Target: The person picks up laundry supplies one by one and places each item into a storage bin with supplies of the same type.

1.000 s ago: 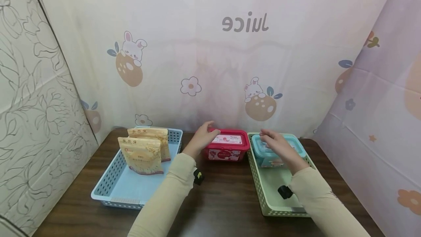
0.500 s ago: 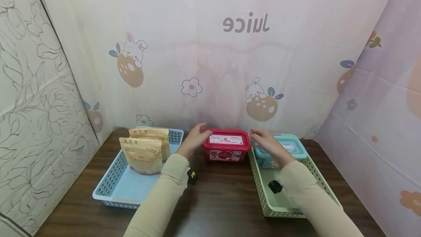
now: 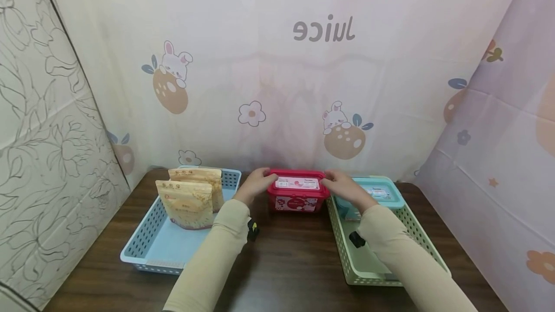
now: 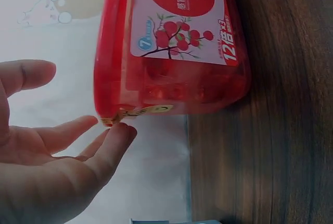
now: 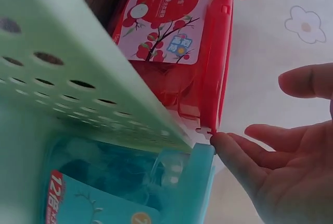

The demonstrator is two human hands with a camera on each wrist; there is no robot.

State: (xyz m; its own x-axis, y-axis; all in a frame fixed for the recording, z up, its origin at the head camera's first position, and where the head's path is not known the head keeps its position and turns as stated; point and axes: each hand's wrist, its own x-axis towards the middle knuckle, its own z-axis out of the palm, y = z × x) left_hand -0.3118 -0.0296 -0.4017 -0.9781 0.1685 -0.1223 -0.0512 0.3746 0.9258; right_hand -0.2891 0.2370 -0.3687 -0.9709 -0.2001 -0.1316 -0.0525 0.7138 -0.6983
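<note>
A red lidded plastic box (image 3: pixel 297 202) with a cherry-print label stands on the wooden table at the back middle. My left hand (image 3: pixel 255 187) is at its left end, and in the left wrist view the fingertips (image 4: pixel 122 133) meet the box's side just under the lid, the thumb held apart. On the opposite end, my right hand (image 3: pixel 347 188) reaches over the green basket (image 3: pixel 339 240). Its fingertips (image 5: pixel 221 140) lie right at the red lid's edge in the right wrist view, thumb raised. Neither hand has its fingers curled round the box.
A teal lidded box (image 3: pixel 379 192) sits in the back of the green basket, partly hidden by my right hand. On the left, a light blue basket (image 3: pixel 140 237) holds two yellow pouches, one front pouch (image 3: pixel 188 206) and one behind. A printed curtain (image 3: pixel 277 85) hangs behind the table.
My right hand has moved left from above the teal box to the red box's right end. My left hand has shifted slightly left and down to its left end. The box stays put.
</note>
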